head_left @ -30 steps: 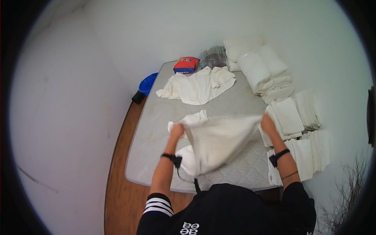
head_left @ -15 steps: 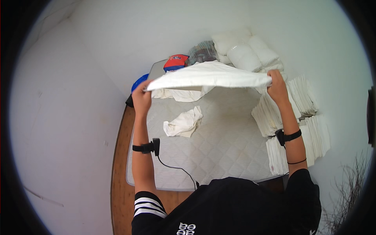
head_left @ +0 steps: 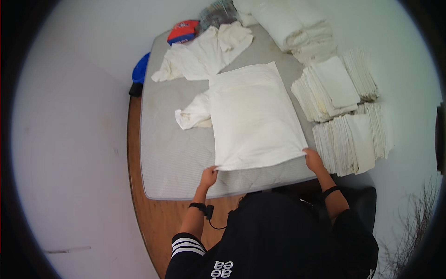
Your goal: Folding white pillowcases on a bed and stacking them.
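A white rectangular cloth (head_left: 255, 116) lies spread on the mattress (head_left: 174, 162), its far part flat and its near edge lifted slightly. My left hand (head_left: 209, 176) pinches the near left corner of this cloth. At the near right corner, my right hand (head_left: 313, 160) is closed on the same edge, so the hem runs taut between both hands. A small crumpled white cloth (head_left: 194, 112) sticks out from under its left side. Beyond it, a larger rumpled white cloth (head_left: 200, 56) touches or nearly touches the far left corner.
Stacks of folded white cloths (head_left: 346, 144) stand along the mattress's right side. White bundles (head_left: 288, 23), a dark bundle (head_left: 218, 14) and a red-and-blue bag (head_left: 183, 31) sit at the far end. A blue object (head_left: 140, 69) is beside the left edge. Dry twigs (head_left: 411, 223) rise at right.
Both hands have come down and toward me from a raised position. The cloth, held up in the air before, now lies spread over the mattress, partly covering the small crumpled cloth.
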Motion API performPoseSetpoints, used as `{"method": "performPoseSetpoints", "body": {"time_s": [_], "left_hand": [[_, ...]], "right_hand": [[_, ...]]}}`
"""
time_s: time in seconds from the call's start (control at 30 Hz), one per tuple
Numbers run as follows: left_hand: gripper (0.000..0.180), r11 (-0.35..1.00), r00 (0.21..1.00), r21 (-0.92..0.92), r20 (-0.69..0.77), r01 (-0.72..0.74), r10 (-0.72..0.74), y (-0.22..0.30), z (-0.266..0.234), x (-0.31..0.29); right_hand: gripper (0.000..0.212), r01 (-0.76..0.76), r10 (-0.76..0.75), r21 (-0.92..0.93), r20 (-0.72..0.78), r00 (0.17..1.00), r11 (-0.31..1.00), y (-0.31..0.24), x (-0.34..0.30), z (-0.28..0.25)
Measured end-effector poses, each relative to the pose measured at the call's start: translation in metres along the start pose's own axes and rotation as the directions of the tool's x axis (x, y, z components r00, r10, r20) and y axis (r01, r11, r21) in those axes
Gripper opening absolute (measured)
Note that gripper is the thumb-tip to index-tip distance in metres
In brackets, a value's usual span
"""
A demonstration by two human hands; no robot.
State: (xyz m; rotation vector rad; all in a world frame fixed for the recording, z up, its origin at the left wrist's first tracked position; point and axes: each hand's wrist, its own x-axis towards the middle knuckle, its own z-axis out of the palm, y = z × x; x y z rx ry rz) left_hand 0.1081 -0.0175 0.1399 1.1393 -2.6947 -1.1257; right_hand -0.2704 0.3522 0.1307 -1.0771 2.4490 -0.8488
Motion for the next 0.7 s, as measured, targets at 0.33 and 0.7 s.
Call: {"method": "performPoseSetpoints", "body": {"time_s": [0.33, 0.7], "left_hand": [[0.035, 0.883, 0.541, -0.253, 0.841, 0.395, -0.001, -0.093, 0.067, -0.091], [0.022, 0.841, 0.979, -0.503, 0.079, 0.200, -0.186, 0.010, -0.006, 0.101]], "right_hand": [[0.019, -0.469, 0.291, 0.004, 0.781, 0.553, 0.883, 0.048, -0.094, 0.005], [0.024, -0.339, 0.340, 0.080, 0.011, 0.940, 0.937, 0.021, 0.070, -0.034]]}}
